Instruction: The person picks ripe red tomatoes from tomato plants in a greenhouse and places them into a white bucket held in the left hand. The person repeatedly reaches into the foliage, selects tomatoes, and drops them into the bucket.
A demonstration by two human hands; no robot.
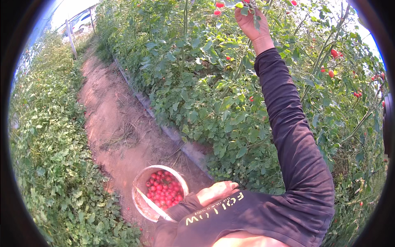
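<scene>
My right hand (253, 24) is raised at the top among tomato leaves, its fingertips beside a yellow-green cherry tomato (239, 5) and a red cherry tomato (246, 1). Leaves partly cover those fingers, so their grip is unclear. Held low before my chest, my left hand (218, 190) has bent fingers, and its palm is hidden. A white bucket (138, 203) is at my left forearm, and its pale handle (151, 202) runs to the dark sleeve. Many red cherry tomatoes (163, 188) lie inside it.
Tall tomato plants (197, 102) rise ahead and to the right, with more red fruit (331, 73) on their stems. A dirt path (108, 102) runs up the left, edged by a pale strip (166, 131). Low green plants (58, 148) line its far side. Posts (71, 38) stand at its end.
</scene>
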